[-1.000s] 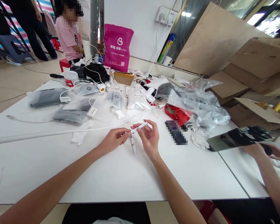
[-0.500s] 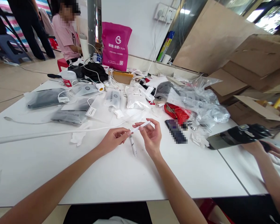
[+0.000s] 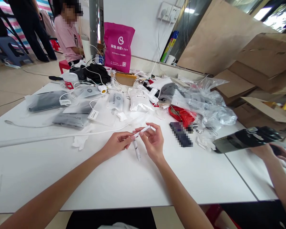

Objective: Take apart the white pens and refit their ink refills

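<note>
Between my two hands is a slim white pen (image 3: 142,131), slanting up to the right above the table. My left hand (image 3: 119,142) pinches its lower left end between thumb and fingers. Closed on the upper part of the pen is my right hand (image 3: 153,141), thumb in front and fingers behind. A second white pen (image 3: 136,150) lies on the white table (image 3: 109,181) just below, its top end partly hidden by my left fingers. To the right of my right hand lies a dark phone (image 3: 181,134), blurred out.
Bagged items (image 3: 70,118), white cables and a magenta bag (image 3: 119,47) crowd the table's far side. Clear plastic (image 3: 205,101) and a red pouch (image 3: 182,115) lie at right. A dark bottle (image 3: 245,139) lies near another person's hand (image 3: 264,152). Cardboard boxes (image 3: 264,60) stand behind.
The held pen has turned slightly, with dark marks now showing on it. My right fingers have shifted a little along it, and my left hand stays at its lower end.
</note>
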{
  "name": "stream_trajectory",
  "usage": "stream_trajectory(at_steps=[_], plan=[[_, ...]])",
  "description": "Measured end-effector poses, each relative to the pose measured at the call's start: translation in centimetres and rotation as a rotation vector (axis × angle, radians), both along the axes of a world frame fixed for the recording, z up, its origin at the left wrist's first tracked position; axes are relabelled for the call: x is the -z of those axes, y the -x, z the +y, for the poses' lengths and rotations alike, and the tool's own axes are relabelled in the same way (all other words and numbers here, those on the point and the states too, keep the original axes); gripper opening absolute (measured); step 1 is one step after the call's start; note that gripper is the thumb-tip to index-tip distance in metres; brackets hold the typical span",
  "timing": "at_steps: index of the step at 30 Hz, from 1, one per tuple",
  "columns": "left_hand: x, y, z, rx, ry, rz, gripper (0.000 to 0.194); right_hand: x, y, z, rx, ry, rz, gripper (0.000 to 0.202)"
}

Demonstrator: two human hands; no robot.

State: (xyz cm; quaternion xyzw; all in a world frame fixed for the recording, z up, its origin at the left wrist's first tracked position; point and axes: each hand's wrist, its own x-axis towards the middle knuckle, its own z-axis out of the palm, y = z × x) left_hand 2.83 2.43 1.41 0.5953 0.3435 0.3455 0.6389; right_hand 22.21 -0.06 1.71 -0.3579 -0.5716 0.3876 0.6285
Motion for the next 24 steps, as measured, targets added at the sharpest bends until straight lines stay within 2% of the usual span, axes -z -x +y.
stream_trajectory(at_steps=[8, 14, 18, 20, 24], plan=[[-0.6, 0.1, -0.1, -0.010, 0.078, -0.031, 0.047, -0.8, -0.4, 0.2, 0.078, -0.004, 0.056, 0.040], [-1.0, 0.2, -0.1, -0.013, 0.086, -0.035, 0.045, -1.3, -0.9, 0.9, 0.173, 0.077, 0.287, 0.042], [-0.9, 0.1, -0.1, -0.035, 0.103, -0.035, 0.046, -1.5, -1.4, 1.4, 0.144, 0.180, 0.405, 0.036], [-0.9, 0.1, 0.0, -0.049, 0.109, -0.041, 0.047, -1.3, -1.6, 1.3, 0.129, 0.216, 0.310, 0.030], [-0.8, 0.1, 0.0, -0.046, 0.099, -0.054, 0.048, -0.7, -1.4, 0.6, 0.082, 0.250, -0.141, 0.031]])
